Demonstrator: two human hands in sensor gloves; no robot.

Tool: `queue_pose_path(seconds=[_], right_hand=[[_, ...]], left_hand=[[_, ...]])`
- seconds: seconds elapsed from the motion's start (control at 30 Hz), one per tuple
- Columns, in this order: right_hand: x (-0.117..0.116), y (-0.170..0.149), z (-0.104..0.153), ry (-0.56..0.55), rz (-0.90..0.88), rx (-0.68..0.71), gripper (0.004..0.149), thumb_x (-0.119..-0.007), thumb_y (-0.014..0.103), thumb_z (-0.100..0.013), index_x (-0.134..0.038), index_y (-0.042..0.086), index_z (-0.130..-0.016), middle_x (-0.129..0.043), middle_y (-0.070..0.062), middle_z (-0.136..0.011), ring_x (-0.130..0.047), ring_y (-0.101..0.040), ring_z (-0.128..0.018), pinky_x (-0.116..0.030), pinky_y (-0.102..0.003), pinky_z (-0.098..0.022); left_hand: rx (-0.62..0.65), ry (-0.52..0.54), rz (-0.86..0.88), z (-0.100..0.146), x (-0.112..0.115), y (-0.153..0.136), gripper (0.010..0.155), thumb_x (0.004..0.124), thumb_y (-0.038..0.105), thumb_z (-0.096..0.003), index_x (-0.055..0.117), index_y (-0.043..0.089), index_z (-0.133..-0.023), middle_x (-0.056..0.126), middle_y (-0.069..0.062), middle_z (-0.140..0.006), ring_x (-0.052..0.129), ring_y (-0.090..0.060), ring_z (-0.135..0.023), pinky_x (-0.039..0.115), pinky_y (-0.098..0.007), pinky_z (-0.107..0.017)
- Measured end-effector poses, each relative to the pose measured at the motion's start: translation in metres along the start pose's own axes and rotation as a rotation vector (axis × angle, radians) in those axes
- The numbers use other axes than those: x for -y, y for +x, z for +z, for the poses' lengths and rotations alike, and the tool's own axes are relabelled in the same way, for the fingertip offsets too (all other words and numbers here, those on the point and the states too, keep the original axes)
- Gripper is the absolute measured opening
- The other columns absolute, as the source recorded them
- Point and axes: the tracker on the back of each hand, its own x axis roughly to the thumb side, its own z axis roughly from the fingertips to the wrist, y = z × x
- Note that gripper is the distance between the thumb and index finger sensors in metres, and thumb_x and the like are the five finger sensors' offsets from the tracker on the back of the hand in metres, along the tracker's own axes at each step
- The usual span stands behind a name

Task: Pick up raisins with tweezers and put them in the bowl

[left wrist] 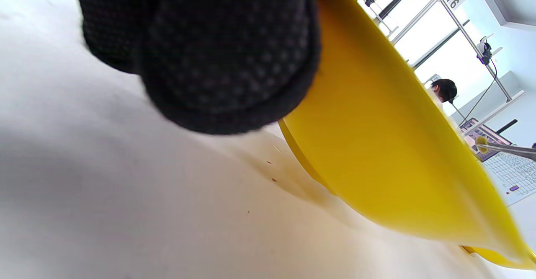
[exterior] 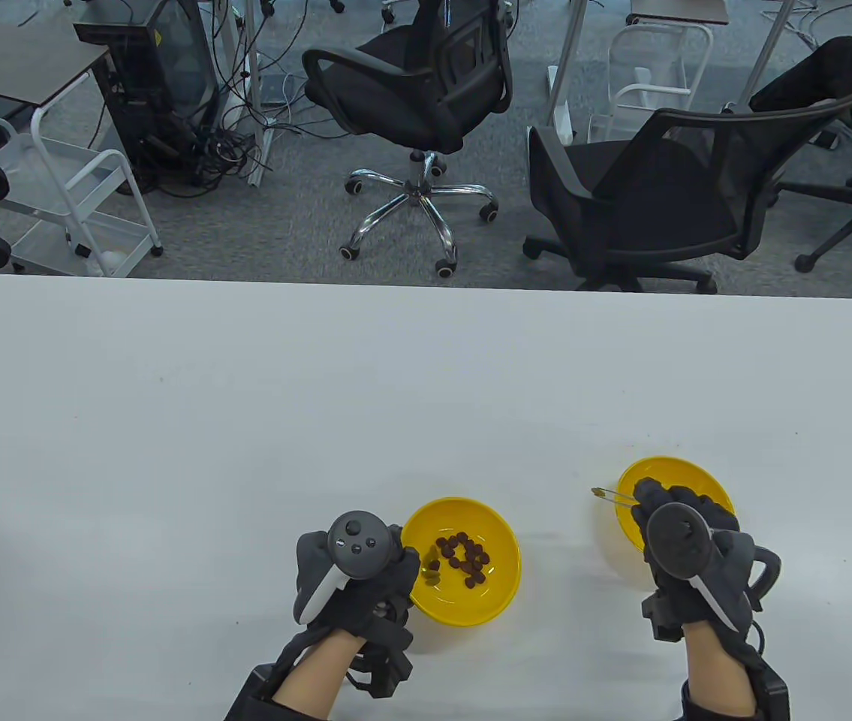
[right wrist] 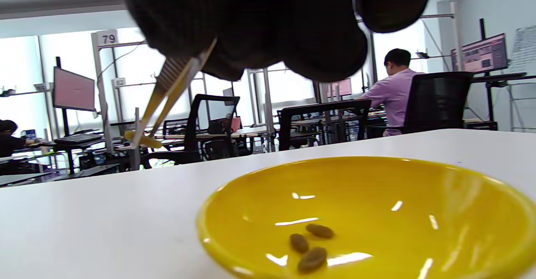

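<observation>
White table [exterior: 245, 420] fills the lower part of my table view, with office chairs [exterior: 426, 98] and a cart [exterior: 73, 203] on the grey carpet behind it. Near the front edge I see two yellow bowls. My left hand [exterior: 354, 574] rests against the left side of the left bowl [exterior: 504, 582]; in the left wrist view a gloved finger [left wrist: 222, 57] presses on the bowl's outer wall, though I cannot tell how the other fingers lie. That bowl holds a cluster of dark raisins [exterior: 463, 559] near its middle. My right hand [exterior: 684, 544] hangs over the right bowl [exterior: 639, 473] and grips the tweezers [exterior: 617, 496], which point out to the left past the bowl's rim, above the table. Their tips are pinched on one pale, yellowish raisin [exterior: 597, 493], and the right wrist view shows the same piece held at the tips, off to the left of the bowl. Three raisins [right wrist: 312, 245] lie close together on the right bowl's floor in that view. Across the room a man in a pink shirt [right wrist: 391, 90] sits at a desk with his back to me.
</observation>
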Motion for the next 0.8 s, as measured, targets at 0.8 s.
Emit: queue_pose_path(seconds=[0.8], right_hand=[[-0.015, -0.025, -0.01, 0.074, 0.152, -0.179, 0.045, -0.081, 0.031, -0.042, -0.092, 0.014, -0.082, -0.09, -0.005, -0.066, -0.095, -0.02, -0.049, -0.068, -0.056, -0.059]], left_hand=[[-0.003, -0.004, -0.004, 0.0, 0.001, 0.001, 0.056, 0.06, 0.032, -0.0552, 0.06, -0.008, -0.095, 0.104, -0.008, -0.044, 0.105, -0.005, -0.016, 0.088, -0.042, -0.043]])
